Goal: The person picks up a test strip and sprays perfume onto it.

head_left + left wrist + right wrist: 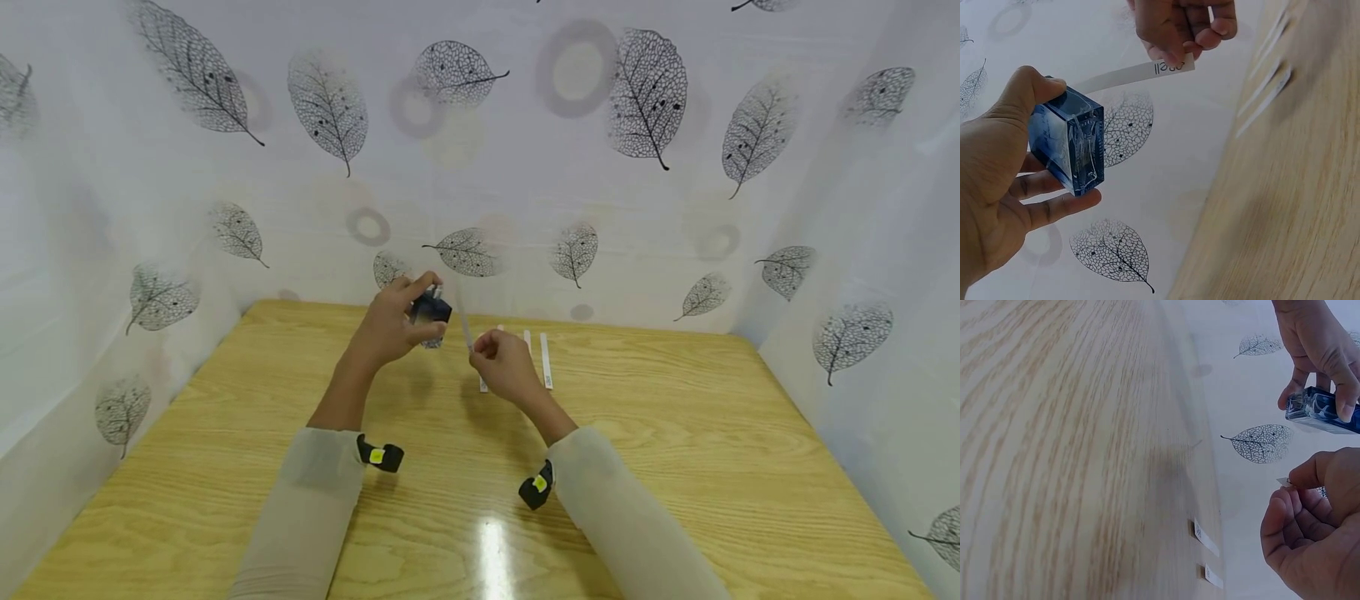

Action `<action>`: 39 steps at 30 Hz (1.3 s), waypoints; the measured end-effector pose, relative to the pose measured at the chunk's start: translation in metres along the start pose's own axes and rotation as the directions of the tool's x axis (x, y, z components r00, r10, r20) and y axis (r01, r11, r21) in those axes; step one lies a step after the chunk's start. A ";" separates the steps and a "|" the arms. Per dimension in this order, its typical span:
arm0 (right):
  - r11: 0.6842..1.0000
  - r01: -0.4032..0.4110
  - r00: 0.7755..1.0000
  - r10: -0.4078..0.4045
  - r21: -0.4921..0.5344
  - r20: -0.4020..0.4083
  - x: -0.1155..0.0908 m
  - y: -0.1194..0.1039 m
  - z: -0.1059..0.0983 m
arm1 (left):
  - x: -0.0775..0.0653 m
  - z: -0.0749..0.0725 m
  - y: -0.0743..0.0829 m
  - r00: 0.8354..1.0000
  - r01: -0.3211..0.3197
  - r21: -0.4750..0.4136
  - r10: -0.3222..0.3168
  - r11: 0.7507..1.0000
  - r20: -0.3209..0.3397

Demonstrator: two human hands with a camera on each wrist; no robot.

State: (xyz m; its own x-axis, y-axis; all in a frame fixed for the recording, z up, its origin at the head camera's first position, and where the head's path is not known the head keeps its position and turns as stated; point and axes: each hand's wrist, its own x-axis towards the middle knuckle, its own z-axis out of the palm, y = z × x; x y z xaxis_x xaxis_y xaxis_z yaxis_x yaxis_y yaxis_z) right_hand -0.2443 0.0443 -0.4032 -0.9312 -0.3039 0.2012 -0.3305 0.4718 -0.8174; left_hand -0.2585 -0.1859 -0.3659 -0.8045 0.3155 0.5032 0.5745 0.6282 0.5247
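A blue glass perfume bottle is gripped in my left hand, raised above the far part of the table. In the left wrist view the thumb lies along one side of the bottle, with fingers under the other. A fingertip is at its pale top in the head view. My right hand pinches one end of a thin white paper strip. Dark lettering marks that end of the strip; its other end passes behind the bottle in the left wrist view. Strip and bottle appear apart in the head view.
Several more white strips, one at the right, lie near the back of the wooden table. Behind the table hangs a pale curtain printed with leaves. Black wrist cameras are strapped over the sleeves.
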 end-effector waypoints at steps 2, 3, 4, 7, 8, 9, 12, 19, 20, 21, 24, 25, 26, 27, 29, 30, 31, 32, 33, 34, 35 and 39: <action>1.000 0.000 1.000 0.000 -0.002 0.004 -0.001 0.000 0.000 | 0.000 0.000 0.000 1.000 -0.004 0.004 0.004 1.000 -0.005; 1.000 0.000 1.000 0.000 -0.003 0.005 -0.001 0.000 -0.001 | 0.001 0.000 0.001 1.000 -0.003 0.005 0.003 1.000 -0.006; 1.000 0.000 1.000 0.000 -0.003 0.005 -0.001 0.001 -0.001 | 0.001 0.000 0.002 1.000 -0.001 0.003 0.001 1.000 -0.010; 1.000 0.002 1.000 -0.002 -0.007 0.007 -0.001 0.002 -0.001 | 0.001 0.000 0.004 1.000 0.013 0.008 -0.013 1.000 -0.012; 1.000 0.005 1.000 -0.004 -0.008 0.006 -0.001 0.003 -0.001 | 0.001 0.000 0.004 1.000 0.018 0.008 -0.018 1.000 -0.012; 1.000 0.006 1.000 -0.006 -0.008 0.004 -0.001 0.003 0.000 | 0.002 0.000 0.004 1.000 0.021 0.009 -0.021 1.000 -0.011; 1.000 0.007 1.000 -0.007 -0.003 0.005 -0.001 0.004 0.000 | 0.001 0.000 0.004 1.000 0.028 0.022 -0.028 0.999 -0.005; 1.000 0.006 1.000 -0.006 -0.007 0.013 -0.002 0.003 -0.001 | 0.000 -0.001 0.003 0.999 0.038 0.049 -0.040 0.998 0.022; 1.000 0.007 1.000 -0.007 -0.007 0.014 -0.002 0.003 -0.001 | 0.000 -0.001 0.003 0.999 0.039 0.049 -0.040 0.998 0.024; 1.000 0.009 1.000 -0.009 -0.007 0.015 -0.002 0.003 -0.001 | 0.000 -0.001 0.004 0.999 0.039 0.048 -0.041 0.998 0.028; 1.000 0.006 1.000 -0.006 -0.006 0.015 -0.002 0.004 -0.001 | 0.000 -0.001 0.003 0.999 0.040 0.044 -0.041 0.998 0.035; 1.000 0.004 1.000 -0.004 -0.007 0.015 -0.002 0.004 -0.001 | 0.000 -0.001 0.003 0.999 0.039 0.041 -0.040 0.998 0.037; 1.000 0.003 1.000 -0.003 -0.008 0.015 -0.002 0.005 -0.001 | 0.000 -0.002 0.003 0.999 0.038 0.038 -0.040 0.999 0.037; 1.000 0.002 1.000 -0.001 -0.009 0.015 -0.002 0.005 -0.001 | 0.000 -0.002 0.002 0.998 0.039 0.035 -0.040 0.999 0.038; 1.000 0.000 1.000 0.000 -0.011 0.015 -0.002 0.006 0.000 | 0.000 -0.002 0.001 0.999 0.038 0.029 -0.039 0.999 0.037; 1.000 0.000 1.000 0.000 -0.010 0.017 -0.002 0.007 0.000 | -0.001 -0.002 0.001 0.999 0.037 0.025 -0.038 0.999 0.035; 1.000 0.000 1.000 0.000 -0.009 0.018 -0.002 0.007 0.000 | -0.001 -0.002 0.001 0.999 0.035 0.023 -0.036 0.999 0.032; 1.000 0.000 1.000 0.000 -0.009 0.020 -0.002 0.007 0.000 | -0.001 -0.001 0.001 0.999 0.032 0.022 -0.033 0.999 0.030; 1.000 -0.001 1.000 0.001 -0.007 0.023 -0.003 0.006 -0.001 | -0.001 -0.001 0.001 0.999 0.030 0.023 -0.031 0.999 0.028; 1.000 -0.001 1.000 0.001 -0.005 0.024 -0.003 0.006 -0.001 | 0.000 -0.001 0.000 0.999 0.027 0.023 -0.028 0.999 0.025; 1.000 -0.001 1.000 0.001 -0.004 0.025 -0.003 0.006 -0.001 | 0.000 -0.001 0.000 0.999 0.024 0.024 -0.024 0.999 0.023; 1.000 -0.002 1.000 0.002 -0.003 0.027 -0.003 0.006 -0.001 | 0.000 0.000 0.000 1.000 0.014 0.029 -0.014 0.999 0.014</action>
State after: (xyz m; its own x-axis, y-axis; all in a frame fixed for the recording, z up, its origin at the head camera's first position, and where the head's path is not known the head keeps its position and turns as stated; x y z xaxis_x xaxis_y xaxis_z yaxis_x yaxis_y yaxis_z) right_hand -0.2437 0.0488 -0.4077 -0.9274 -0.3250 0.1853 -0.3294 0.4744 -0.8163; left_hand -0.2588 -0.1856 -0.3656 -0.8147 0.3161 0.4861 0.5585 0.6531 0.5114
